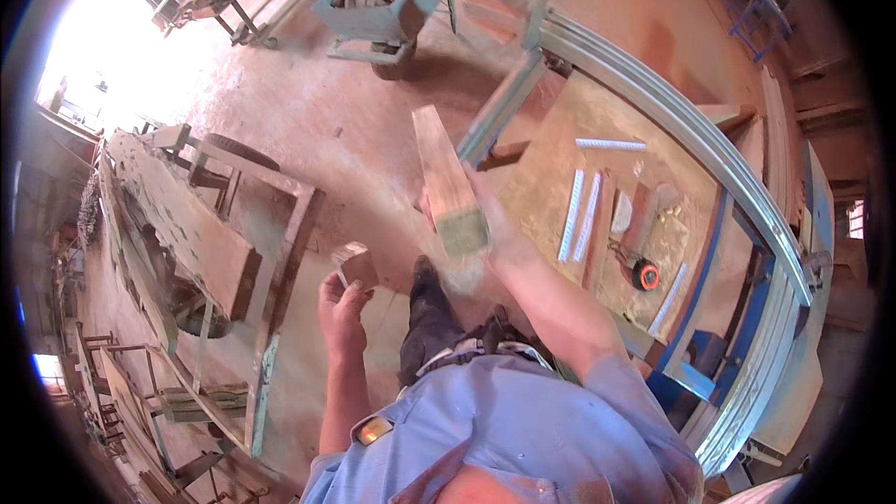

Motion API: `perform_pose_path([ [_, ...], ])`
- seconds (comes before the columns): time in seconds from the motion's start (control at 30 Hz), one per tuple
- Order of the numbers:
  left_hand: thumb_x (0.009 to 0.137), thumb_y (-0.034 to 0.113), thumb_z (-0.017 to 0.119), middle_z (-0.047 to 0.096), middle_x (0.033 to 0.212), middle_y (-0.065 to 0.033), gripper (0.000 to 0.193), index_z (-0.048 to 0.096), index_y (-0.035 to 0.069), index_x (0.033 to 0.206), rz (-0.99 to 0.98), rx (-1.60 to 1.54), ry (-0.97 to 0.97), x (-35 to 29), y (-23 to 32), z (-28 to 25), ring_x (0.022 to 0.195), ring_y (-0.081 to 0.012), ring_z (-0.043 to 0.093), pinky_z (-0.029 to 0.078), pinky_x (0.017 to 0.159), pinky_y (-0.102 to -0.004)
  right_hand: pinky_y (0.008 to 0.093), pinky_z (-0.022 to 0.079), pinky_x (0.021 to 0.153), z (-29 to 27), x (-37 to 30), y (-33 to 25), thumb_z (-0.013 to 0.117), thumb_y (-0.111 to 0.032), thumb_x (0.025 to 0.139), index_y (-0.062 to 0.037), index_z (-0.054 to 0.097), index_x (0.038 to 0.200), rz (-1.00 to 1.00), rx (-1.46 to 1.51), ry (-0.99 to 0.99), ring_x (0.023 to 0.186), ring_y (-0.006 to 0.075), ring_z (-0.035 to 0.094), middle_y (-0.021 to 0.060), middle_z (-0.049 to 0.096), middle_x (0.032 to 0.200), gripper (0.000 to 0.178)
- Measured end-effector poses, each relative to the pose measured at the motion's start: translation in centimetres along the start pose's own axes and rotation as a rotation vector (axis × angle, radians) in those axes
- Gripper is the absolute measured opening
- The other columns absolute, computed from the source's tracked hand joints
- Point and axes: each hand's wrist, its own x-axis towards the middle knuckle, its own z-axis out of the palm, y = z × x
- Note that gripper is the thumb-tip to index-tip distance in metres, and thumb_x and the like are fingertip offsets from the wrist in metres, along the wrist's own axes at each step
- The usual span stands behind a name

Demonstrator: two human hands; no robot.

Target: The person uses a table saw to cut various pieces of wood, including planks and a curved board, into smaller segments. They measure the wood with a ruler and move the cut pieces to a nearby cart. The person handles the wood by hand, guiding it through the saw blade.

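My left hand (343,311) is closed around a small wooden block (356,266), pinching it between thumb and fingers. In my right hand (486,224) is a longer wooden block (444,163) with a greenish near end, tilted away from me. My right hand is partly blurred, with some of its fingers hidden behind that piece. The two blocks are apart, both held above the floor in front of my body.
To the right stands a workbench (537,182) with a metal rail (667,103), pale metal strips (611,145) and a round black-and-orange tool (644,274). A blue wheelbarrow (373,21) holds wood scraps ahead. At left, a metal-framed trolley (297,252) carries a thick wooden slab (182,215).
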Motion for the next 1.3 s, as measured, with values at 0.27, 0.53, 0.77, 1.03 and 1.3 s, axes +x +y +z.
perform_pose_path([
  [0.27, 0.098, 0.026, 0.056, 0.064, 0.092, -0.011, 0.03, 0.057, -0.001, 0.112, -0.515, -0.348, -0.026, 18.9, -2.4, 1.2, 0.072, -0.0201, 0.062, 0.052, 0.06, -0.0317, 0.0348, 0.059, 0.077, 0.2, 3.0, -1.1, 0.047, -0.047, 0.102, -0.004, 0.058, 0.127, 0.075, -0.23, 0.34, 0.088, 0.0197, 0.069, 0.0095, 0.069, 0.105, 0.051],
  [0.53, 0.097, 0.049, 0.056, 0.047, 0.138, -0.0229, 0.07, 0.04, -0.004, 0.14, -0.214, -0.256, -0.278, 49.1, 16.6, 15.5, 0.119, -0.0339, 0.054, 0.049, 0.096, -0.0481, 0.0351, 0.056, 0.083, 1.6, 6.6, -1.1, 0.046, -0.045, 0.103, -0.0027, 0.06, 0.126, -0.014, -0.361, 0.591, 0.093, 0.0191, 0.067, 0.0097, 0.068, 0.111, 0.051],
  [0.77, 0.091, 0.055, 0.063, 0.047, 0.137, -0.0226, 0.084, 0.036, -0.006, 0.143, -0.127, 0.105, -0.696, 47.1, 15.0, 19.0, 0.119, -0.035, 0.055, 0.049, 0.097, -0.0469, 0.0339, 0.05, 0.092, -2.9, 7.6, -1.0, 0.053, -0.043, 0.101, 0.0023, 0.057, 0.132, -0.12, -0.6, 0.675, 0.105, 0.018, 0.062, 0.0105, 0.065, 0.119, 0.055],
  [1.03, 0.097, 0.04, 0.061, 0.06, 0.127, -0.0081, 0.056, 0.049, 0.001, 0.134, -0.315, -0.213, -0.962, 31.2, 9.3, 13.8, 0.112, -0.0194, 0.06, 0.05, 0.094, -0.0381, 0.0318, 0.045, 0.096, 3.1, 8.1, -1.0, 0.059, -0.031, 0.097, 0.003, 0.052, 0.136, -0.049, -1.134, 0.568, 0.108, 0.0153, 0.056, 0.0077, 0.062, 0.121, 0.052],
  [1.3, 0.089, 0.038, 0.073, 0.064, 0.113, -0.0061, 0.059, 0.053, -0.002, 0.127, -0.091, -0.064, -0.82, 23.4, 8.7, 6.1, 0.106, -0.0146, 0.059, 0.048, 0.09, -0.0333, 0.0348, 0.045, 0.097, 1.5, 7.2, 2.6, 0.064, -0.021, 0.092, -0.0017, 0.039, 0.145, -0.12, -1.388, 0.144, 0.114, 0.0198, 0.052, 0.0117, 0.054, 0.129, 0.061],
])
